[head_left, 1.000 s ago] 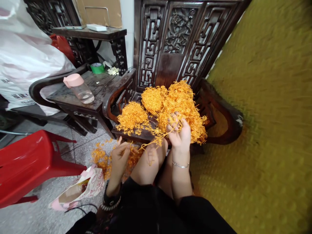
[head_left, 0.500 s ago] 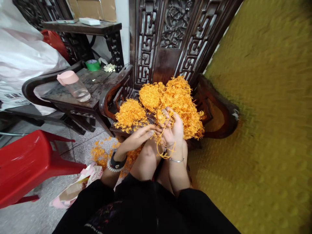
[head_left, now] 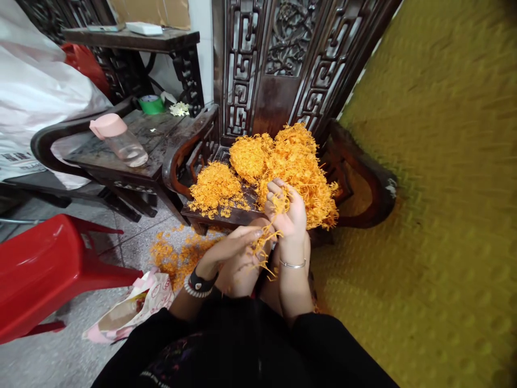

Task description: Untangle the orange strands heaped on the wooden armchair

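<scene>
Right hand: fingers curled, pinching orange strand tuft. Left hand: fingers pressed together, hold unclear. Large strand heap and smaller pile on carved armchair seat; loose strands on floor below seat.

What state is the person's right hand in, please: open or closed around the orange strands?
Closed: the right hand curls around a tuft of orange strands.

At 12 o'clock, heaps of stringy strands lie on the seat of a carved wooden chair before you. At 10 o'clock, a plastic bottle stands on a wooden side table. A plastic stool sits at 8 o'clock, with loose strands and a paper bag on the tile floor beside it.
</scene>
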Demonstrator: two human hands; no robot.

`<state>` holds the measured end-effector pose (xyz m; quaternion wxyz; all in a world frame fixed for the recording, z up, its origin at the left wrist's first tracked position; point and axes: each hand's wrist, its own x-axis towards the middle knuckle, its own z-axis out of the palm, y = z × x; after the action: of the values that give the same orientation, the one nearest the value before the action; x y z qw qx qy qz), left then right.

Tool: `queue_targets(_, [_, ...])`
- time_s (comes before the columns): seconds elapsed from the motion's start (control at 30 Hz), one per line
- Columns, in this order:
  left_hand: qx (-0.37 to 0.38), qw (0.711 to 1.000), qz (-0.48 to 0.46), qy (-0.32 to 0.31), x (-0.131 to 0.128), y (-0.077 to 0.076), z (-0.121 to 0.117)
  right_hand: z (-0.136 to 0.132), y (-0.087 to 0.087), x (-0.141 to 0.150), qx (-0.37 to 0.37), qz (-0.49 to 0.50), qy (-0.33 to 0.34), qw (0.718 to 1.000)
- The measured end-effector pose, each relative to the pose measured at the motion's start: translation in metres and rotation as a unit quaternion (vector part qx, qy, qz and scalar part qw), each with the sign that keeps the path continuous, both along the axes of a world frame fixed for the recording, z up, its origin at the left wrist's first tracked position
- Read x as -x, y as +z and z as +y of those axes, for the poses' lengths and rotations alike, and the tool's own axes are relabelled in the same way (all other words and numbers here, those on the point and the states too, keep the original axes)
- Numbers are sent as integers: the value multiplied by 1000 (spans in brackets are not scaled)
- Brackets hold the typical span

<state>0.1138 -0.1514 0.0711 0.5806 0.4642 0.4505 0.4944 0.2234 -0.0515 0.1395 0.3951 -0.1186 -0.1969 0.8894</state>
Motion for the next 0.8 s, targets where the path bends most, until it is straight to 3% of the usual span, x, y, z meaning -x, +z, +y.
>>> queue_targets(0.1, [-36, 996, -30, -74, -1, -9, -3, -4, -2, -1, 9, 40, 49, 998])
queue_targets(0.17, [-44, 994, -67, -80, -6, -15, -5, -7, -4, 0, 12, 61, 80, 995])
queue_targets(0.27, [-32, 988, -145, -36, -18, -21, -6, -9, -5, 1, 9, 82, 111, 990])
queue_targets(0.4, [26, 983, -172, 52, -28, -23, -10, -7, -4, -2, 10, 117, 119, 986])
queue_targets(0.5, [60, 974, -204, 73, -32, -22, -12, -9, -3, -5, 28, 146, 123, 981])
queue_targets(0.67, [76, 959, -273, 23, -37, -24, -12, -18, -1, -8, 44, 171, 126, 976])
queue_targets(0.8, [159, 935, -314, -45, -34, -28, -9, -20, 0, -6, 41, 141, 124, 981])
